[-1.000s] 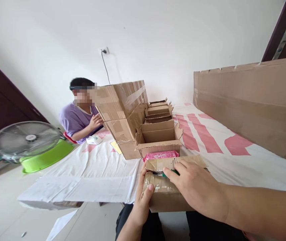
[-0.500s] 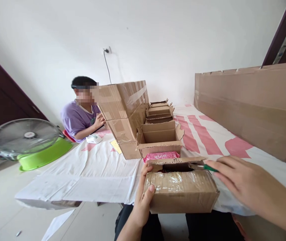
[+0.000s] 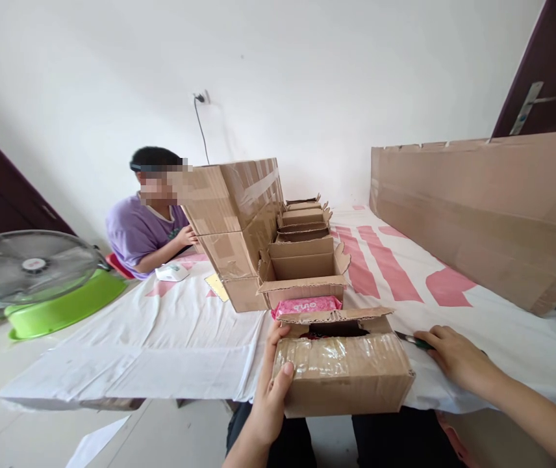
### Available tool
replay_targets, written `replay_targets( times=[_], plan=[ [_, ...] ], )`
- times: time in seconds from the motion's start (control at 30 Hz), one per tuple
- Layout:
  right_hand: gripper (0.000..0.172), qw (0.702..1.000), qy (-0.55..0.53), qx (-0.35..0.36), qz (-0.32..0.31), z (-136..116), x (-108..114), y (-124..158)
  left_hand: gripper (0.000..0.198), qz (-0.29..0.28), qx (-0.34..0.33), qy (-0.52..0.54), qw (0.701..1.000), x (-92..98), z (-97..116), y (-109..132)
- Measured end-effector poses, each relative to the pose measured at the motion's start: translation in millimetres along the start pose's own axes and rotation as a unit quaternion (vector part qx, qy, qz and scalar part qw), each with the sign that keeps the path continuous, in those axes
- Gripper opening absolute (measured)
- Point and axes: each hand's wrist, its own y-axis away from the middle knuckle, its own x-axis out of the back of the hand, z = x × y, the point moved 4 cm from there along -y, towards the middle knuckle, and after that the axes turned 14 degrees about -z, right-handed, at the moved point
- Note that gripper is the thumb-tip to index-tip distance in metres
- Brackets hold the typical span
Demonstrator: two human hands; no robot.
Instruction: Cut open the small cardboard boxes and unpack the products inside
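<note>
At the table's near edge stands a small taped cardboard box (image 3: pixel 343 377), its top partly open with ragged flaps. Dark reddish contents show faintly through the gap. My left hand (image 3: pixel 271 390) grips the box's left end, thumb on the near face and fingers round the back. To the right of the box, my right hand (image 3: pixel 458 357) is closed on a green-handled utility knife (image 3: pixel 423 342) low over the cloth. Its blade end points left, close to the box's right side. A pink packet (image 3: pixel 307 305) lies just behind the box.
Open cardboard boxes (image 3: pixel 304 266) run in a row away from me, beside stacked closed boxes (image 3: pixel 224 253). A large cardboard panel (image 3: pixel 473 214) stands at right. Across the table sits a person (image 3: pixel 146 227) in purple. A fan (image 3: pixel 34 266) and green basin (image 3: pixel 63 305) are at left.
My right hand has drawn the knife out of the box's opening and lowered it to the cloth at the right. My left hand keeps its hold. The whole view has shifted slightly.
</note>
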Motion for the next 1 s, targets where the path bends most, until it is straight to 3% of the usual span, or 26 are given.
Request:
replay_targets(
  times=[0.1, 0.23, 0.3, 0.37, 0.5, 0.63, 0.93, 1.0],
  plan=[
    [0.025, 0.999, -0.008, 0.02, 0.029, -16.0, 30.2, -15.6, 0.051, 0.003, 0.011, 0.0, 1.0, 0.2, -0.5, 1.6],
    [0.027, 0.982, -0.109, 0.078, 0.132, -68.1, 102.2, -35.5, 0.054, 0.005, 0.023, 0.002, 1.0, 1.5, -1.9, 2.2],
    [0.025, 0.966, -0.159, 0.16, 0.129, -106.4, 127.2, -44.3, 0.054, 0.004, 0.024, 0.008, 1.0, 1.9, -2.6, 2.0],
    [0.024, 0.952, -0.199, 0.215, 0.084, -142.0, 137.7, -54.7, 0.053, 0.0, 0.022, 0.012, 1.0, 1.9, -3.2, 1.7],
    [0.025, 0.958, -0.199, 0.193, -0.077, -188.3, 128.1, -82.8, 0.051, -0.002, 0.023, 0.016, 1.0, 1.2, -4.0, 1.7],
    [0.031, 0.957, -0.172, 0.143, -0.186, -205.4, 115.1, -105.4, 0.054, 0.007, 0.023, 0.022, 0.999, 0.8, -4.5, 2.8],
    [0.005, 0.962, -0.191, 0.074, -0.183, -219.7, 106.0, -118.0, 0.055, 0.001, 0.034, 0.026, 0.999, 1.5, -6.7, 3.3],
    [0.008, 0.961, -0.192, 0.07, -0.187, -224.5, 104.0, -120.7, 0.057, -0.001, 0.034, 0.023, 0.999, 1.5, -6.6, 3.3]
  ],
)
